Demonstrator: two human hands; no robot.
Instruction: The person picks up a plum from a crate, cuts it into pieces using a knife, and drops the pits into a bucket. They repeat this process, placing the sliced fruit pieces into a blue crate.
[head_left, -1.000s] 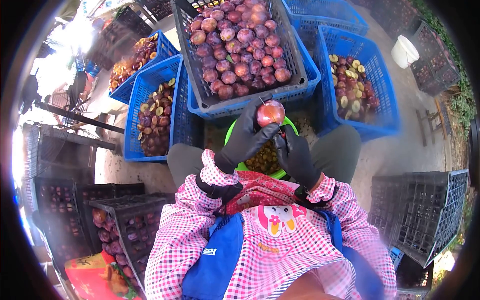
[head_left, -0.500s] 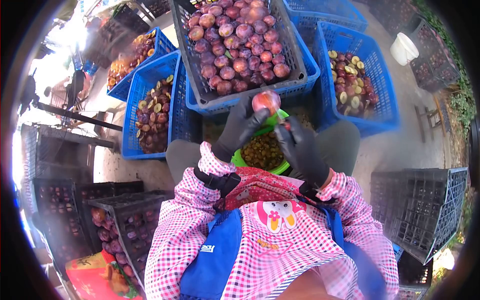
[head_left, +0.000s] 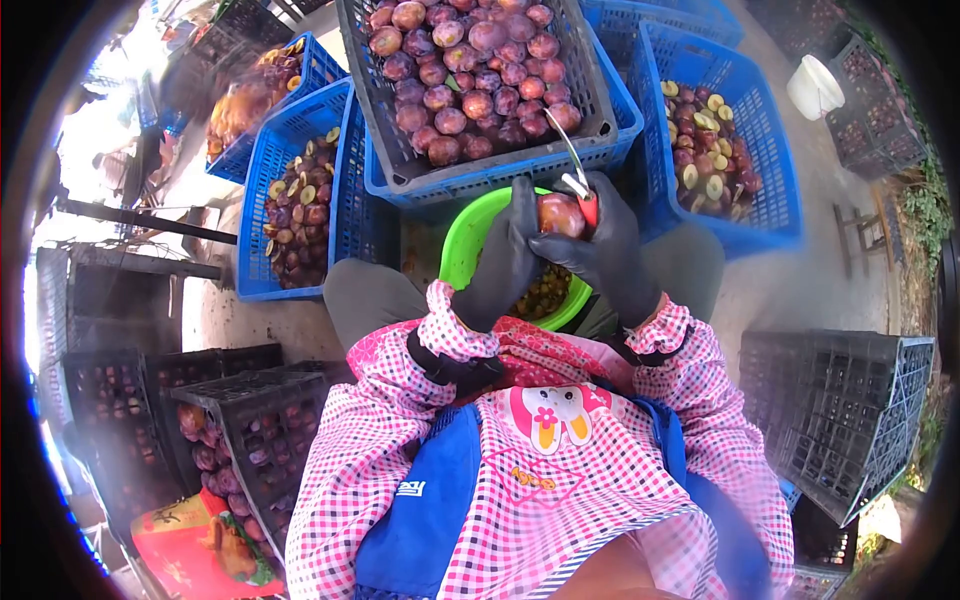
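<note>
Both my hands wear black gloves and meet over a green basin (head_left: 461, 246). A reddish plum (head_left: 561, 215) sits between them, with my left hand (head_left: 508, 255) closed against its left side. My right hand (head_left: 610, 250) grips a small knife (head_left: 590, 210) by its red handle, and its thumb lies across the front of the plum. The thin curved blade points up and away from me, towards the crate. Brownish-yellow pieces (head_left: 545, 292) lie in the basin, partly hidden under my hands.
Ahead, a black crate of whole plums (head_left: 470, 90) rests on a blue crate (head_left: 500, 172). Blue crates with cut plums stand left (head_left: 246, 230) and right (head_left: 765, 180). Black crates (head_left: 270, 390) flank me. A white bucket (head_left: 815, 87) is at far right.
The plum has come down towards me and lies between both hands. The knife, earlier with its blade at the plum, now points up and away. My hands have drawn closer together.
</note>
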